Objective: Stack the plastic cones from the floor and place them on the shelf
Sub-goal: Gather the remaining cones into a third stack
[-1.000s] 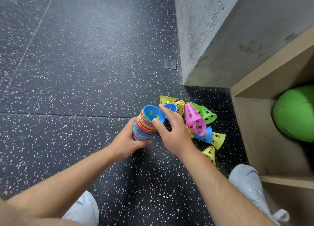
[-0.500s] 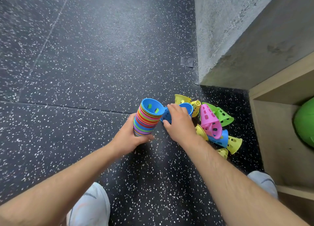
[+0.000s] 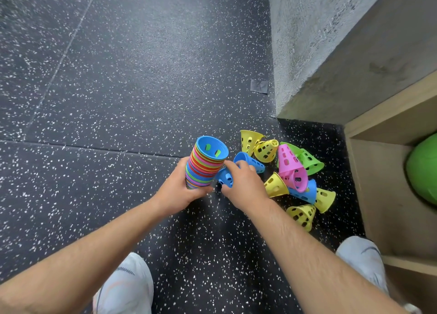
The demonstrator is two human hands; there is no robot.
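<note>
Gripping cone stack (image 3: 203, 169) with left hand (image 3: 181, 193), right hand (image 3: 247, 188) pinching blue cone (image 3: 224, 178), forearms converging

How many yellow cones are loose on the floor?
5 yellow cones: two farthest away, one by the right hand, two nearest. More may be hidden.

Location: gym storage corner.
Speckled rubber floor (image 3: 123, 96), perforated training cones (image 3: 266, 149), wooden shelf (image 3: 387, 209) holding a green ball (image 3: 423, 169).

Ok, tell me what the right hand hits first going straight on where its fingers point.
Probably the cone stack in the left hand; the right hand, pinching a blue cone, points at it.
</note>
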